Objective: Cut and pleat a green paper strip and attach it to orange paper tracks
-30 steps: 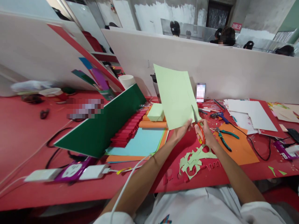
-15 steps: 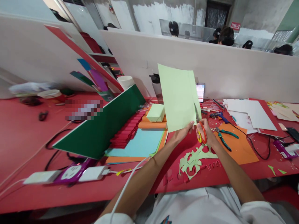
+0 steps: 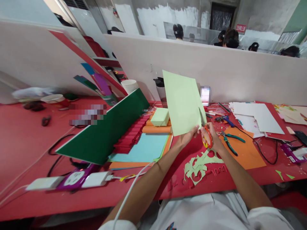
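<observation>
My left hand (image 3: 190,134) grips a light green sheet of paper (image 3: 182,102) by its lower edge, holding it raised above the table. In my right hand (image 3: 211,135) is a pair of scissors (image 3: 207,137) with red and yellow handles. Their blades lie against the sheet near its right side, where a cut line runs up from the lower edge. Below both hands, a heap of light green paper scraps (image 3: 198,167) rests on the red tabletop. A small light green block (image 3: 160,117) sits left of the sheet.
A green board (image 3: 103,131) leans at left beside red pleated paper (image 3: 130,135) and blue sheets (image 3: 141,145). Pliers (image 3: 231,142) lie on orange paper (image 3: 249,153) at right, near a glue gun (image 3: 225,119). A white cable crosses my left forearm; a dark-lidded bottle (image 3: 160,91) stands behind.
The top of the green sheet has tipped lower and slightly left. The scissors stay at its right side, with their blades at a slightly different angle.
</observation>
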### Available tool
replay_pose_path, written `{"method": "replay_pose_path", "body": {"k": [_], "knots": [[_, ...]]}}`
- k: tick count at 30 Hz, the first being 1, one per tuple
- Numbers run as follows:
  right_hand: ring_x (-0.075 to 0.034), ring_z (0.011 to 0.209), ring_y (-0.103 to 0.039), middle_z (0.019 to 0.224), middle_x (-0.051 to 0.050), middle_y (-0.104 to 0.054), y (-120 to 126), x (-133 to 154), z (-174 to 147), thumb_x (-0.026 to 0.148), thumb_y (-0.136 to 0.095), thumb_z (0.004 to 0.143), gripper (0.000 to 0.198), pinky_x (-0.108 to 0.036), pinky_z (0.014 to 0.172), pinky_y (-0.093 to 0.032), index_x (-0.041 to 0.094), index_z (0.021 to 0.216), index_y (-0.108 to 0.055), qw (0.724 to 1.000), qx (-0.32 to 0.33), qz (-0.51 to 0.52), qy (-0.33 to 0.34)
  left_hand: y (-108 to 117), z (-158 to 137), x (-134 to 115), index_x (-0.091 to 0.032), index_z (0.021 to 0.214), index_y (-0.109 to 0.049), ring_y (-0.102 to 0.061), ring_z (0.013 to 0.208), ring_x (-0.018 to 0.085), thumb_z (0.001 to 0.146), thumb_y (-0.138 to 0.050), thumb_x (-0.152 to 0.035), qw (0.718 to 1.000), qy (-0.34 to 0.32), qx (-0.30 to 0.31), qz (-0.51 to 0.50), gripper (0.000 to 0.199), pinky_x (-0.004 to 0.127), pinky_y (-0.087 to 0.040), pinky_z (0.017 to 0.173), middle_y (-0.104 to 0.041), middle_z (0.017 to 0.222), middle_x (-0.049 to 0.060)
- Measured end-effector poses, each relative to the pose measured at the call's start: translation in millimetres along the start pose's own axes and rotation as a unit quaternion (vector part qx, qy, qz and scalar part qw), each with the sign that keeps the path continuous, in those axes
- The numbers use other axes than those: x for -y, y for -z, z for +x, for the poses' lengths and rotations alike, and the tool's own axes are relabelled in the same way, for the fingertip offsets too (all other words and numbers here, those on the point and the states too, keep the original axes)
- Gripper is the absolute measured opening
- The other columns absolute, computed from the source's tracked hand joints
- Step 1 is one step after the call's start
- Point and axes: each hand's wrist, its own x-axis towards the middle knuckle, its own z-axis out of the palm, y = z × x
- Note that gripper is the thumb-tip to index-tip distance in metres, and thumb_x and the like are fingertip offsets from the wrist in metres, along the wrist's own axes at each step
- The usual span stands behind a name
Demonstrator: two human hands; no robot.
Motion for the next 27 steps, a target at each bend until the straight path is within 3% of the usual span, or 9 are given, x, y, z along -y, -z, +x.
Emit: {"method": "replay_pose_path", "body": {"k": [10, 15, 27], "knots": [[-0.007, 0.045, -0.046, 0.069, 0.010, -0.051, 6, -4, 1, 0.063, -0.057, 0.089, 0.044, -0.017, 0.039, -0.035, 0.028, 0.100, -0.033, 0.999, 0.033, -0.014, -0.017, 0, 1, 5, -0.020, 0.062, -0.059, -0.047, 0.055, 0.015, 0.091, -0.056, -0.054, 0.999, 0.005, 0.011, -0.035, 0.044, 0.032, -0.044, 0.069, -0.050, 0.054, -0.001], [-0.007, 0.046, -0.048, 0.070, 0.010, -0.051, 7, -1, 1, 0.061, -0.061, 0.087, 0.045, -0.017, 0.041, -0.036, 0.028, 0.099, -0.032, 1.000, 0.020, -0.009, -0.015, 0, 1, 4, -0.021, 0.062, -0.058, -0.047, 0.056, 0.015, 0.090, -0.054, -0.056, 0.998, 0.017, 0.035, -0.042, 0.045, 0.032, -0.043, 0.068, -0.049, 0.053, -0.001], [-0.007, 0.041, -0.045, 0.068, 0.010, -0.053, 2, 6, -2, 0.063, -0.061, 0.085, 0.047, -0.018, 0.038, -0.035, 0.028, 0.098, -0.034, 1.000, -0.003, -0.004, -0.014, -2, 5, 13, -0.021, 0.060, -0.058, -0.046, 0.052, 0.014, 0.088, -0.059, -0.056, 0.997, 0.023, 0.021, -0.067, 0.045, 0.031, -0.045, 0.065, -0.049, 0.052, -0.002]]}}
